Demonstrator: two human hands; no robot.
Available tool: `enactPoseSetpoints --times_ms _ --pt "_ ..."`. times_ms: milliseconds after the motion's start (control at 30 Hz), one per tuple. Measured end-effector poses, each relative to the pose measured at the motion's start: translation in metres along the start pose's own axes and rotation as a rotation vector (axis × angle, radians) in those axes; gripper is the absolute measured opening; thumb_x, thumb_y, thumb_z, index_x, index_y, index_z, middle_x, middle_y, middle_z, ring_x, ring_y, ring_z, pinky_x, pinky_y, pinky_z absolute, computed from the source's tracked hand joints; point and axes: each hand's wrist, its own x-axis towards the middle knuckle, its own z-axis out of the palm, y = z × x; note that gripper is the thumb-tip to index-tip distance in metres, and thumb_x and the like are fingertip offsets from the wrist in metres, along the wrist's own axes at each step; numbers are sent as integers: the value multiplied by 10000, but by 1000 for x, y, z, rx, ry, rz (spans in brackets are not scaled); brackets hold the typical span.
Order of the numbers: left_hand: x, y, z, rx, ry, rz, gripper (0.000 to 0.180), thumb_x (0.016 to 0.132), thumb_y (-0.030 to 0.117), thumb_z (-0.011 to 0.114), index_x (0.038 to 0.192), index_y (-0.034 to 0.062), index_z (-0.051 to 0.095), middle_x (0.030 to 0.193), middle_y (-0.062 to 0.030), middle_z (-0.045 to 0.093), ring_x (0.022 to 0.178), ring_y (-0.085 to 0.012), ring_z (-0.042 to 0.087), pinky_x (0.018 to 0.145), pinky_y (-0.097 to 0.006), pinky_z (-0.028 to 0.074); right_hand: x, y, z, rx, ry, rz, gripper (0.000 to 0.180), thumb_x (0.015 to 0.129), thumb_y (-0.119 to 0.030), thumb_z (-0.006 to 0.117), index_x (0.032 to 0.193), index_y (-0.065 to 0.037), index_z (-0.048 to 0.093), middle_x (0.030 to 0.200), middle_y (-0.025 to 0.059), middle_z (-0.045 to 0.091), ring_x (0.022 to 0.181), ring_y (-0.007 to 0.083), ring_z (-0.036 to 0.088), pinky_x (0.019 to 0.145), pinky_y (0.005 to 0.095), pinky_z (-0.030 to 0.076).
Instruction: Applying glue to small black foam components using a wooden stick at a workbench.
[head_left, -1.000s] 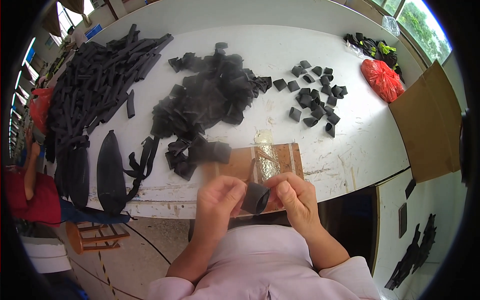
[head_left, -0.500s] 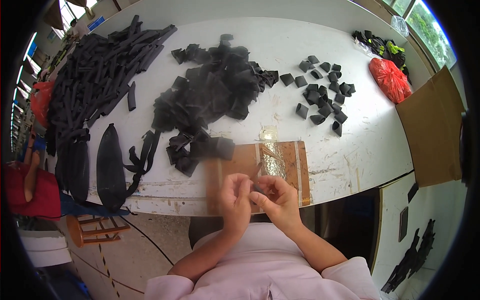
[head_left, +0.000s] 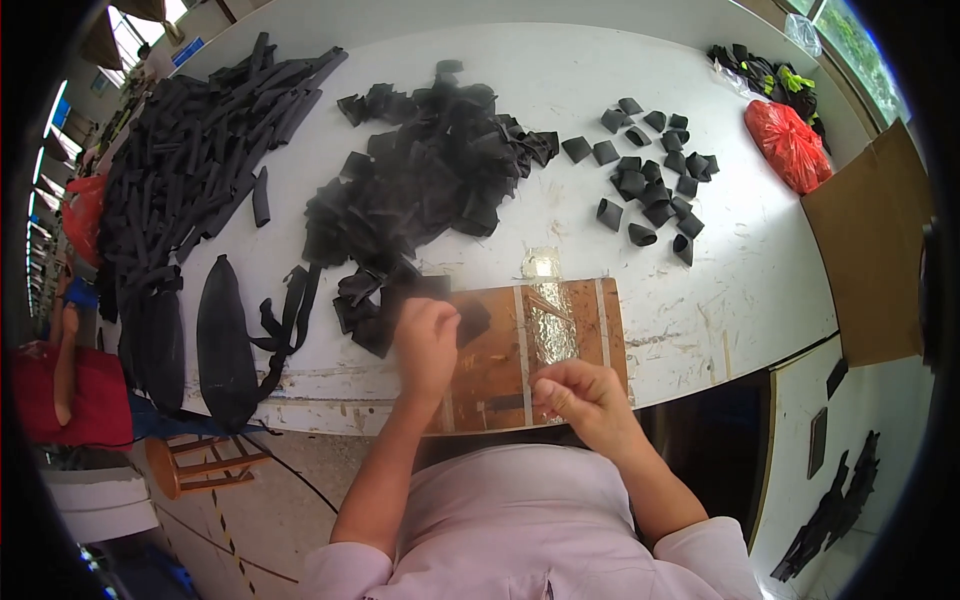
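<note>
My left hand (head_left: 427,335) reaches over the left side of the brown board (head_left: 480,370), fingers curled in at the near end of the heap of black fabric pieces (head_left: 420,175). A loose black fabric piece (head_left: 474,324) lies right beside its fingertips; whether they grip it is hidden. Above the board's right part, my right hand (head_left: 585,395) is closed in a pinch, thumb against forefinger. What it holds, if anything, is too small to make out. Between the hands, a short dark strip (head_left: 505,403) shows on the board, near the table edge.
Long black fabric strips (head_left: 200,150) pile up at the far left. Several short black fabric loops (head_left: 650,185) lie scattered on the right. Beyond them are a red plastic bag (head_left: 787,145) and a cardboard box (head_left: 870,250). Another person's arm (head_left: 65,365) shows at the left.
My hands were together over the board and are now apart. The left has gone forward and left to the black pieces; the right has moved slightly right. The thin brown stick-like thing between them no longer shows.
</note>
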Motion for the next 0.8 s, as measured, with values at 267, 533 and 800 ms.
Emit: enactPoseSetpoints --times_ms 267,533,800 --pt "-53 53 -47 -412 -218 289 178 694 -51 642 838 38 588 1013 -140 476 838 -239 558 698 -301 490 17 14 33 813 -200 374 304 896 -263 493 1011 16 534 869 74 584 755 139 560 674 262 470" --pt "-51 62 -49 -202 -161 528 154 672 -21 667 772 45 570 886 -104 517 781 -222 532 671 -312 439 15 4 21 634 -178 314 380 850 -360 543 993 -8 540 869 86 585 720 160 565 597 286 473" --pt "-56 63 -52 -140 -122 699 253 683 -40 644 909 20 544 924 -108 507 773 -214 528 634 -284 448 12 -9 14 562 -152 285 243 821 -181 606 974 4 571 892 73 602 765 127 591 675 245 496"
